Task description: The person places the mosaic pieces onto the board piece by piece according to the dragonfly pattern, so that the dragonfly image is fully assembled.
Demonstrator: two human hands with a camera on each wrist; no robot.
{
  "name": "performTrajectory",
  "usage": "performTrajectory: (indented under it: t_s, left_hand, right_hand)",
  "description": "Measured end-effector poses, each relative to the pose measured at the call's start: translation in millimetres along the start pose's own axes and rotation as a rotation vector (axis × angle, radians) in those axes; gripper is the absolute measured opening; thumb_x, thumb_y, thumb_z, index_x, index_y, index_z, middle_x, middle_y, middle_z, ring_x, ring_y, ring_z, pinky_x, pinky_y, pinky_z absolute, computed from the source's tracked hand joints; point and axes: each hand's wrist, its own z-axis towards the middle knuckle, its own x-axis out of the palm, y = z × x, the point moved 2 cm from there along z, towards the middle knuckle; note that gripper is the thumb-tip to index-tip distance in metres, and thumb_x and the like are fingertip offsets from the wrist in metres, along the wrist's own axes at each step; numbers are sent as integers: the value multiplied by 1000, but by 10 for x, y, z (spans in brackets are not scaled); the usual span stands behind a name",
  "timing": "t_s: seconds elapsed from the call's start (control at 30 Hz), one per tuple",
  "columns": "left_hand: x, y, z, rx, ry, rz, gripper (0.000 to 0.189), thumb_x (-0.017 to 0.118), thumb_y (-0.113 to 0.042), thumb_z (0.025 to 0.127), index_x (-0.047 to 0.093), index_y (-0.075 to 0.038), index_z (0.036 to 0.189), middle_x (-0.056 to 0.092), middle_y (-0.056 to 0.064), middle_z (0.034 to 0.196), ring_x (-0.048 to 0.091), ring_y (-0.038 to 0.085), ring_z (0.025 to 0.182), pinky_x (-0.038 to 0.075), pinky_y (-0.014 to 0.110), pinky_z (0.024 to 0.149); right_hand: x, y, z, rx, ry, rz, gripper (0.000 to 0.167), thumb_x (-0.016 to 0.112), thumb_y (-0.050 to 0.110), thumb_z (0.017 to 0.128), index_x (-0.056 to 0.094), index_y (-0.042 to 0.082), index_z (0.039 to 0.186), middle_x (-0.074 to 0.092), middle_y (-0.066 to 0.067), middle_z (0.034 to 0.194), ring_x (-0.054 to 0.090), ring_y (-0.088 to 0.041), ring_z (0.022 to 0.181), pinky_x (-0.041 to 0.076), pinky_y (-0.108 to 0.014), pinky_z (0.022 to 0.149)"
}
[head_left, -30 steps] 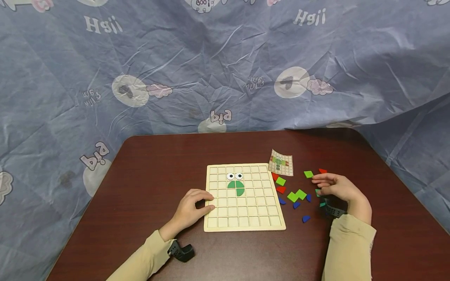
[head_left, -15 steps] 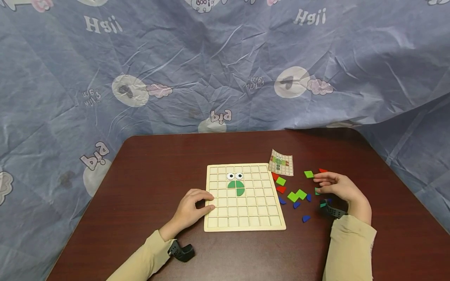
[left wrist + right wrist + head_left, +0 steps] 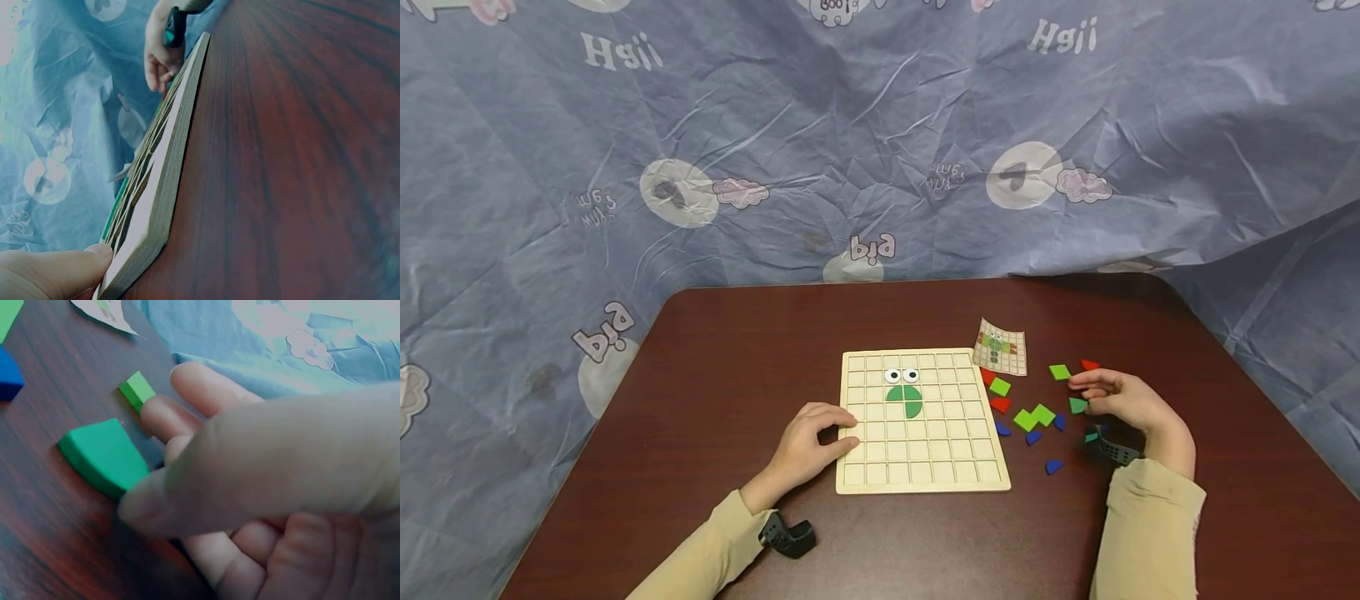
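Note:
In the head view my left hand [image 3: 808, 444] rests at the left edge of a pale wooden grid board [image 3: 951, 475]. Its thumb [image 3: 87, 265] touches the board's rim in the left wrist view. On the board lie two eye pieces [image 3: 892, 376] and several dark green quarter-circle pieces [image 3: 913, 409]. To the right of the board, my right hand [image 3: 1138, 408] pinches another green quarter-circle piece [image 3: 103, 456] at one corner, low over the table. The thumb hides that corner, and the contact of the other fingers is partly hidden. A light green square [image 3: 1059, 372] lies just beyond the fingertips.
Light green squares [image 3: 1043, 415], red pieces [image 3: 1000, 405] and blue pieces [image 3: 1054, 467] lie scattered between board and right hand. A picture card [image 3: 1000, 350] overlaps the board's far right corner. A patterned cloth [image 3: 820, 167] hangs behind the dark wooden table [image 3: 760, 358].
The green quarter-circle piece beside my right thumb has shifted slightly away from me and shows more of itself. The right hand has moved only a little; left hand and board stay put.

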Motion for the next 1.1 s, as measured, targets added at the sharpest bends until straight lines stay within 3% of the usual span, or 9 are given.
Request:
performTrajectory:
  t_s: [0.2, 0.37, 0.8, 1.1]
  left_hand:
    - [0, -9, 4, -8, 1, -2, 21, 76, -25, 79, 73, -17, 98, 65, -7, 104, 52, 12, 106, 44, 36, 91]
    - [-5, -15, 3, -3, -2, -2, 21, 76, -24, 79, 73, -17, 98, 65, -6, 103, 52, 13, 105, 44, 36, 90]
    - [-6, -17, -3, 0, -2, 0, 21, 76, -24, 79, 73, -16, 98, 65, -5, 104, 53, 14, 105, 44, 37, 90]
    - [-3, -6, 1, 24, -9, 11, 21, 76, -25, 79, 72, -17, 98, 65, -6, 104, 53, 13, 105, 44, 35, 90]
  right_hand:
    - [22, 19, 13, 46, -18, -11, 44, 62, -5, 80, 50, -16, 121, 63, -6, 108, 57, -1, 89, 53, -22, 71]
    - [55, 53, 36, 98, -49, -93, 48, 70, 6, 80, 54, -11, 121, 62, -18, 111, 57, -5, 88, 51, -22, 71]
    - [115, 45, 128, 133, -98, -173, 52, 75, 28, 80, 59, -3, 119, 64, -18, 110, 59, -6, 85, 49, -26, 74]
    - [190, 119, 186, 142, -114, -183, 48, 74, 26, 81, 60, -3, 116, 62, -18, 108, 59, -17, 85, 48, -33, 75]
